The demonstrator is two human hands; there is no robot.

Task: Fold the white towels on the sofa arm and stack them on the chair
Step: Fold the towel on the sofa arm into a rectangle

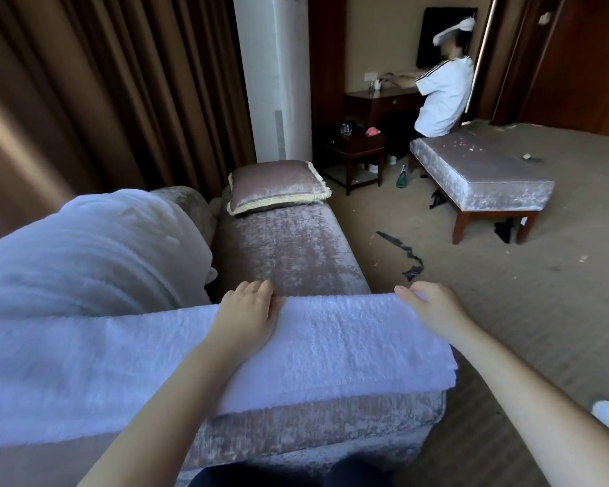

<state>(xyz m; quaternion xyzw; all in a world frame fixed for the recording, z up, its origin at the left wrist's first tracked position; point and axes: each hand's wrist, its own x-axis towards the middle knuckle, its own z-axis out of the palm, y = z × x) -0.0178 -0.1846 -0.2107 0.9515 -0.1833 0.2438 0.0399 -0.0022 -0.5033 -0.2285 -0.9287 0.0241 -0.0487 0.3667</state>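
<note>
A white towel [348,339], folded into a long band, lies across the sofa arm [313,427] in the lower middle of the frame. Both hands are on its far edge. The left hand [247,312] rests palm down near the middle, fingers curled over the edge and gripping it. The right hand [433,307] pinches the far right corner, its thumb on top.

To the left, a heap of white cloth [95,247] lies over the sofa back. Beyond the towel is the sofa seat [285,247], with 1 fringed cushion [275,186] at its far end.

At upper right stands a padded bench [482,174] on the carpet [507,311]. Behind it, a person in a white shirt [443,96] reaches over a dark wooden surface [384,100]. Brown curtains [85,82] fill the upper left.
</note>
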